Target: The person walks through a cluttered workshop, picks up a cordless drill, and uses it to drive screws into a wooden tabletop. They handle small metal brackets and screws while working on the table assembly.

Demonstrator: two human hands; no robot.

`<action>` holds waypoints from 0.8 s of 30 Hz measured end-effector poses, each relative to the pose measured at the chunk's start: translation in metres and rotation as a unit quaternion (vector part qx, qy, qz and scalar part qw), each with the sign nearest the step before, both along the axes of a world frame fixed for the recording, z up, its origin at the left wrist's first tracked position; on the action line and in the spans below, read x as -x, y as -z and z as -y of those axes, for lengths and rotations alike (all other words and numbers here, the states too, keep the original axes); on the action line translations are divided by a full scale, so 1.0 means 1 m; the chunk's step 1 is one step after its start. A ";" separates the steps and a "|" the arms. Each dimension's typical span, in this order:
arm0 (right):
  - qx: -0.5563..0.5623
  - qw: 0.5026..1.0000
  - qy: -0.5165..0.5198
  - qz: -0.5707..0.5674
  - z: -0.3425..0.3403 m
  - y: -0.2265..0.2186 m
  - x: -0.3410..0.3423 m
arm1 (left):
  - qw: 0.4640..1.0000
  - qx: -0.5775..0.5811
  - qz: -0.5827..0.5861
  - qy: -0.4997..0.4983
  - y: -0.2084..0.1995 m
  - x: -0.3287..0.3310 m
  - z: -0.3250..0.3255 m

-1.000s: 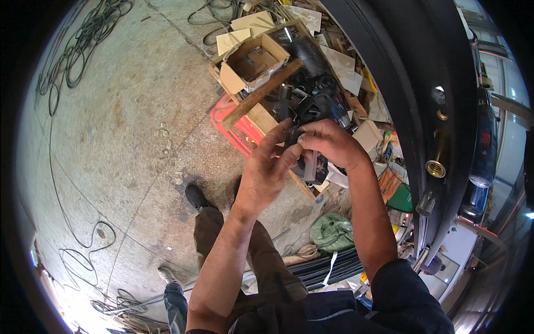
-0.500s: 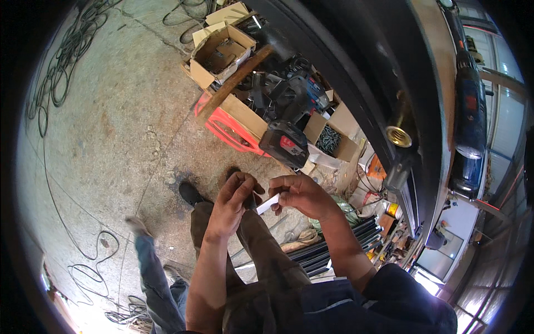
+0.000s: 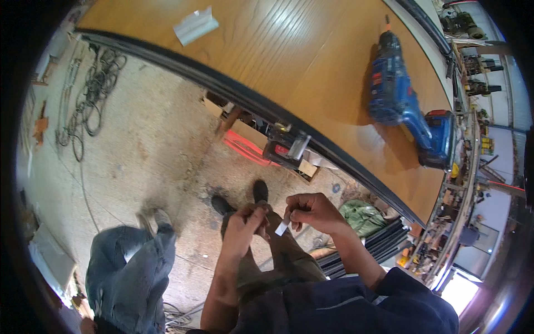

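So a small white strip (image 3: 282, 227) was being held, roughly at 6 o'clock from the middle of the view. It was pinched in the right hand (image 3: 312, 213), over at about 4:30, with thumb and fingers closed down narrow on one end and the free end angled down toward 7. The left hand (image 3: 243, 226) was held just beside it, between 6 and 7, fingers curled and bunched at the tips; whether anything was gripped in there couldn't be told.

A brown wood-look panel (image 3: 311, 83) with a black edge was spread from 11 round to 3. On it a blue drill (image 3: 387, 92) was laid at 2 o'clock, bit pointed at 12, and a clear plastic packet (image 3: 194, 26) was left at 11. A shiny metal cylinder (image 3: 299, 147) could be seen near the panel's edge, close to the middle toward 2, with a red crate (image 3: 245, 146) on the floor toward 10.

Coiled cable (image 3: 100, 92) was strewn at 10, a green sack (image 3: 361, 218) was seen at 4, and a co-worker's jeans-clad legs (image 3: 133, 267) were caught at 8.
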State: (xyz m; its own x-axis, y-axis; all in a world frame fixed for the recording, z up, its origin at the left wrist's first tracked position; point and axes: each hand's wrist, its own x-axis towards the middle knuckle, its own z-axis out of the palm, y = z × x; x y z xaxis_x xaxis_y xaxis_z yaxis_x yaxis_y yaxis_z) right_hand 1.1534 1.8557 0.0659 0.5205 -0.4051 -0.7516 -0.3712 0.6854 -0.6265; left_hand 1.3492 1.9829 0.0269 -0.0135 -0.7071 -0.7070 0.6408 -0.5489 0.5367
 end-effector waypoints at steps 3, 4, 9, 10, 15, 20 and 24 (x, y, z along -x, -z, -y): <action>0.029 0.999 -0.035 -0.014 -0.011 -0.034 -0.011 | 0.990 0.039 0.092 0.101 -0.044 -0.002 -0.014; 0.050 0.997 -0.058 -0.013 -0.016 -0.042 -0.011 | 0.983 0.044 0.117 0.131 -0.063 0.002 -0.014; 0.130 0.987 -0.095 0.013 -0.029 -0.081 -0.004 | 0.945 0.080 0.254 0.192 -0.120 0.014 -0.013; 0.151 0.984 -0.094 0.023 -0.029 -0.086 -0.001 | 0.941 0.083 0.268 0.188 -0.131 0.016 -0.012; 0.173 0.983 -0.037 0.059 -0.023 -0.136 0.005 | 0.911 0.135 0.356 0.157 -0.171 0.036 -0.010; 0.259 0.962 0.067 0.051 -0.004 -0.147 0.061 | 0.961 0.077 0.232 0.128 -0.196 0.056 0.011; 0.220 0.962 0.134 0.089 0.005 -0.165 0.098 | 0.962 0.083 0.257 0.048 -0.213 0.048 0.034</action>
State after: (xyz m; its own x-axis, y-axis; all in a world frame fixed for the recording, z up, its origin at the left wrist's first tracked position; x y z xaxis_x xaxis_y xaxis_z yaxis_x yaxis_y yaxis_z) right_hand 1.0558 1.8507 0.2312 0.4571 -0.8020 -0.3845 -0.0775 0.3948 -0.9155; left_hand 1.3012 1.9493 0.2404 0.2376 -0.8232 -0.5157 0.2178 -0.4723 0.8541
